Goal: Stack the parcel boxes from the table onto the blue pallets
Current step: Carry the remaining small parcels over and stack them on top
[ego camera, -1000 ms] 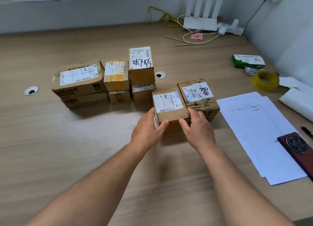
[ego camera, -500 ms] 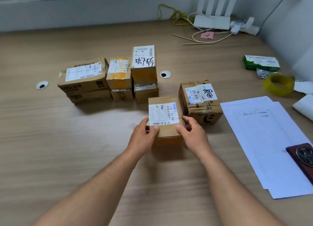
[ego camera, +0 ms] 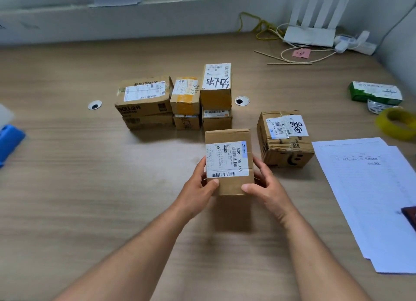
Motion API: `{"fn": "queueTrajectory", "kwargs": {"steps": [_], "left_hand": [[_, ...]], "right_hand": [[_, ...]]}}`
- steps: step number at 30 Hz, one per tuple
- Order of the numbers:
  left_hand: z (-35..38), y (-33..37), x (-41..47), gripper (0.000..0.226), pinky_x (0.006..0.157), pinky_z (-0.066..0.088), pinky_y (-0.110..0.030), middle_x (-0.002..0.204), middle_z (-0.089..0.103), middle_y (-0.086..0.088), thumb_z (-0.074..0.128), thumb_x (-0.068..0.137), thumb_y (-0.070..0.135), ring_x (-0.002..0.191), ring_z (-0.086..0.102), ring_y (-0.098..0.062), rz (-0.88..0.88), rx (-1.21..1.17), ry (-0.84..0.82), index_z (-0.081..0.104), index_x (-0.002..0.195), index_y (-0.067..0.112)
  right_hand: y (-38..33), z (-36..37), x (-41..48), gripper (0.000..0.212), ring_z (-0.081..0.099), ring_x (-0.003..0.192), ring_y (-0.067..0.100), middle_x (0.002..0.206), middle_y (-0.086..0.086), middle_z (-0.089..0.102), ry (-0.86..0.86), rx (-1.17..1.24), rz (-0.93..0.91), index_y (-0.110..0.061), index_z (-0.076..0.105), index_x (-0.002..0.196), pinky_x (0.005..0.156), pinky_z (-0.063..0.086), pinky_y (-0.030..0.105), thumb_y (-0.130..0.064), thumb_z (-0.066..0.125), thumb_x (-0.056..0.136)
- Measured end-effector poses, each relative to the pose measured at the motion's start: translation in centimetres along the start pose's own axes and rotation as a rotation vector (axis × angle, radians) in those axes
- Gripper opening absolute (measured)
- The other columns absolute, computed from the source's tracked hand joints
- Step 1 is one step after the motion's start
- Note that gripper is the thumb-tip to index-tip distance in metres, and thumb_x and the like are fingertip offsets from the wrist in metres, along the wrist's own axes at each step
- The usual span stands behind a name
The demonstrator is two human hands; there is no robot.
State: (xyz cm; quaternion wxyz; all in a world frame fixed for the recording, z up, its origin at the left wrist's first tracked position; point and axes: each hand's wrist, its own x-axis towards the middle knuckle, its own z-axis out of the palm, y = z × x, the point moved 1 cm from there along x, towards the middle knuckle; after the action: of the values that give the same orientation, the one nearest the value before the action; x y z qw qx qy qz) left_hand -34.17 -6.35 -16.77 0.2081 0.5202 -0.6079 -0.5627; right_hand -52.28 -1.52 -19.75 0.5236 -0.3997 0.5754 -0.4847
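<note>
A small brown parcel box (ego camera: 227, 138) with a white shipping label is lifted above the wooden table. My left hand (ego camera: 198, 188) grips its left side and my right hand (ego camera: 265, 188) grips its right side, thumbs on top. To its right a taped box (ego camera: 284, 140) with a handwritten label sits on the table. Behind stands a cluster of stacked parcel boxes (ego camera: 175, 100), several in all. A blue pallet (ego camera: 9, 140) shows only as a corner at the left edge.
White papers (ego camera: 371, 194) and a dark phone (ego camera: 410, 217) lie at the right. A yellow tape roll (ego camera: 397, 122), a green packet (ego camera: 374, 93), a white router (ego camera: 309, 32) and cables sit at the back right. Two round cable holes (ego camera: 242, 100) pierce the table.
Both hands lifted the labelled box away from the taped box and drew it toward me and left. The view swung left, bringing the blue pallet corner into sight.
</note>
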Motion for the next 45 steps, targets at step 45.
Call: {"fn": "queueTrajectory", "kwargs": {"steps": [45], "left_hand": [[-45.3,-13.3,-38.2,0.074,0.111,0.029,-0.038,0.145,0.038,0.003,0.065,0.082,0.046,0.134,0.033,-0.015,0.096,0.722,0.978,0.031,0.144,0.023]], "right_hand": [[-13.3,53.2,-13.0,0.07,0.066,0.098,0.018,0.107,0.006,0.069,-0.517,-0.13,-0.343,-0.032,0.046,0.132,0.068,0.054,0.019,-0.015,0.073,0.07]]}}
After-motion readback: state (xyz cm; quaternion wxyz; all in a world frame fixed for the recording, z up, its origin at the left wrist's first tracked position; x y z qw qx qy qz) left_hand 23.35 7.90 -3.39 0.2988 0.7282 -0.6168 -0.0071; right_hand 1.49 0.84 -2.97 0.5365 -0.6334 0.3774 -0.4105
